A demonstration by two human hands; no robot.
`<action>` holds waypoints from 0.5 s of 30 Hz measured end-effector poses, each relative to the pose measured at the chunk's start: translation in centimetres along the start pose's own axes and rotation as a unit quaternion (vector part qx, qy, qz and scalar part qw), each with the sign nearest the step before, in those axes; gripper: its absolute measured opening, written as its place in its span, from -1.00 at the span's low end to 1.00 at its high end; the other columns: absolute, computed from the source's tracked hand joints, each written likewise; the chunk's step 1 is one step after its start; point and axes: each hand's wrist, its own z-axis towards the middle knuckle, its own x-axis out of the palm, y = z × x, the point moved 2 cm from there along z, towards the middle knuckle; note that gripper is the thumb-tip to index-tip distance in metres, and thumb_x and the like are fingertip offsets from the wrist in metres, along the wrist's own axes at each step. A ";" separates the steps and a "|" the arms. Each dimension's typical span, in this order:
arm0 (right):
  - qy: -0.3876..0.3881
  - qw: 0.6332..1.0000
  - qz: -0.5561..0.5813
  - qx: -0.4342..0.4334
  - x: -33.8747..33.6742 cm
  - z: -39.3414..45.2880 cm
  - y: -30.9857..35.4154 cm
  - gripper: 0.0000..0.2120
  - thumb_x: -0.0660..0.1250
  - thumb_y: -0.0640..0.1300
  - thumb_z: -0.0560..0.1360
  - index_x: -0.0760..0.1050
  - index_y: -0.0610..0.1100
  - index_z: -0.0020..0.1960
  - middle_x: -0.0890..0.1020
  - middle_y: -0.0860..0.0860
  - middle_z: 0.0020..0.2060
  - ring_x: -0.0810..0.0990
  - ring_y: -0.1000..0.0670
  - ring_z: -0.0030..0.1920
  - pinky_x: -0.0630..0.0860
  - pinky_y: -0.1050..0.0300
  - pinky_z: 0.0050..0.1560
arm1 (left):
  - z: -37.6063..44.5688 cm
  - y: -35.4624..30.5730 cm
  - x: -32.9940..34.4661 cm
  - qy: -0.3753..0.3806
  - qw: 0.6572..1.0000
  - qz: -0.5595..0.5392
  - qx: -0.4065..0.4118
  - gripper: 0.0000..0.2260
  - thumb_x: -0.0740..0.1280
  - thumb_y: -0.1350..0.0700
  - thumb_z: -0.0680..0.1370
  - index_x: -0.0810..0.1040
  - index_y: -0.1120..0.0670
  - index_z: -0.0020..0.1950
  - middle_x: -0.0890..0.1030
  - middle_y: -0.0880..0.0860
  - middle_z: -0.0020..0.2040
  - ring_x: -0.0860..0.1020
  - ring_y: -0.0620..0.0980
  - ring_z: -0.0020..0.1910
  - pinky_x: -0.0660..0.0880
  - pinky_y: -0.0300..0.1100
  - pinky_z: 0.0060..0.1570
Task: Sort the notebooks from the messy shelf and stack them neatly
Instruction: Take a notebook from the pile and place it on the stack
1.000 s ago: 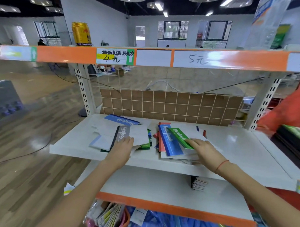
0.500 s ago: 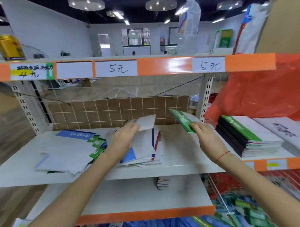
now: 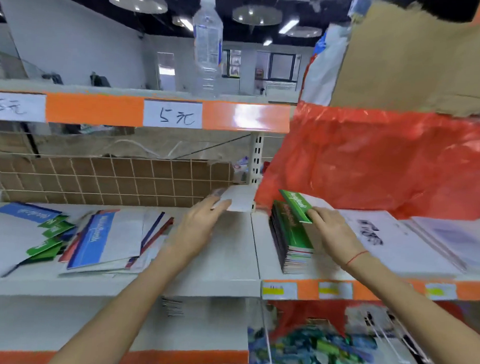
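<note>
My right hand [image 3: 332, 234] pinches a notebook with a green spine [image 3: 296, 205] and a white cover, tilted just above a neat stack of green notebooks [image 3: 291, 238] on the right shelf. My left hand [image 3: 198, 226] holds a white notebook [image 3: 236, 202] raised over the white shelf [image 3: 225, 263], near the upright post. A messy pile of blue, white, red and green notebooks [image 3: 101, 237] lies spread on the left part of that shelf.
An orange plastic sheet [image 3: 384, 157] hangs behind the neat stack. White booklets [image 3: 394, 241] lie to the stack's right. A water bottle [image 3: 207, 44] stands on the upper shelf. The metal post [image 3: 256, 158] divides the two shelf bays. Lower shelves hold more stationery.
The view swung right. My right hand carried the green-spined notebook from the messy pile across to the neat stack. My left hand lifted a white notebook and moved it right.
</note>
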 end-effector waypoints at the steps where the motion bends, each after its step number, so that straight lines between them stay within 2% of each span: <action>1: 0.017 1.000 -0.002 -0.004 0.6 -0.1 -0.7 -0.57 -0.04 -0.30 0.22 0.48 -0.30 -0.03 0.60 -0.28 -0.26 0.59 -0.27 -0.36 0.56 -0.06 -0.40 | 0.2 -0.5 0.5 0.001 1.000 0.003 0.003 -0.32 0.26 0.56 0.20 0.45 0.14 0.28 0.54 0.27 0.22 0.60 0.24 0.06 0.57 -0.03 -0.16; 2: 0.043 0.999 -0.005 -0.004 1.3 -0.2 -1.2 -0.55 -0.06 -0.29 0.21 0.50 -0.30 -0.05 0.59 -0.27 -0.27 0.58 -0.27 -0.37 0.55 -0.07 -0.41 | 0.1 -0.9 0.9 0.005 1.000 0.009 -0.006 -0.29 0.26 0.56 0.14 0.43 0.13 0.24 0.57 0.27 0.17 0.62 0.23 -0.01 0.57 -0.06 -0.27; 4: 0.094 0.995 -0.004 -0.020 3.1 -0.7 -2.3 -0.54 -0.05 -0.29 0.21 0.46 -0.26 0.00 0.59 -0.25 -0.24 0.58 -0.29 -0.32 0.55 -0.10 -0.39 | 0.2 -2.2 1.3 0.009 1.000 0.017 -0.024 -0.31 0.23 0.53 0.15 0.39 0.10 0.24 0.60 0.23 0.11 0.64 0.20 -0.09 0.56 -0.10 -0.38; 5: 0.124 0.992 0.009 -0.025 3.9 -0.9 -2.7 -0.55 -0.01 -0.29 0.23 0.44 -0.24 0.05 0.59 -0.25 -0.20 0.59 -0.29 -0.25 0.56 -0.12 -0.33 | 0.3 -2.6 1.5 0.002 0.999 0.024 -0.026 -0.31 0.23 0.52 0.17 0.38 0.10 0.25 0.60 0.22 0.10 0.64 0.18 -0.11 0.56 -0.11 -0.40; 7: 0.173 0.982 0.075 -0.022 5.0 -1.2 -3.1 -0.55 0.09 -0.30 0.32 0.44 -0.25 0.19 0.58 -0.27 0.00 0.58 -0.29 -0.01 0.54 -0.17 -0.07 | 0.6 -3.0 1.8 -0.008 0.999 0.037 -0.027 -0.27 0.30 0.55 0.14 0.37 0.10 0.26 0.61 0.19 0.10 0.65 0.16 -0.11 0.56 -0.12 -0.41; 8: 0.197 0.974 0.111 -0.025 5.1 -1.4 -3.1 -0.53 0.13 -0.27 0.37 0.42 -0.26 0.27 0.54 -0.26 0.12 0.53 -0.26 0.11 0.49 -0.16 0.08 | 0.9 -3.1 1.9 -0.012 0.999 0.039 -0.034 -0.24 0.34 0.55 0.12 0.37 0.10 0.26 0.62 0.18 0.10 0.65 0.14 -0.11 0.56 -0.12 -0.41; 10: 0.243 0.954 0.171 -0.024 5.2 -1.7 -3.0 -0.52 0.15 -0.21 0.46 0.33 -0.25 0.37 0.45 -0.22 0.26 0.43 -0.19 0.27 0.37 -0.08 0.26 | 1.2 -3.2 2.4 -0.011 0.998 0.038 -0.044 -0.22 0.39 0.54 0.09 0.37 0.11 0.25 0.63 0.15 0.08 0.65 0.11 -0.11 0.54 -0.13 -0.43; 15: 0.297 0.930 0.217 -0.009 4.3 -1.8 -3.1 -0.51 0.23 -0.19 0.57 0.20 -0.12 0.47 0.26 -0.07 0.43 0.21 -0.05 0.44 0.14 0.11 0.40 | 2.1 -3.0 3.5 -0.002 0.999 0.041 -0.033 -0.28 0.37 0.53 0.17 0.34 0.09 0.26 0.61 0.18 0.12 0.63 0.16 -0.02 0.58 -0.05 -0.42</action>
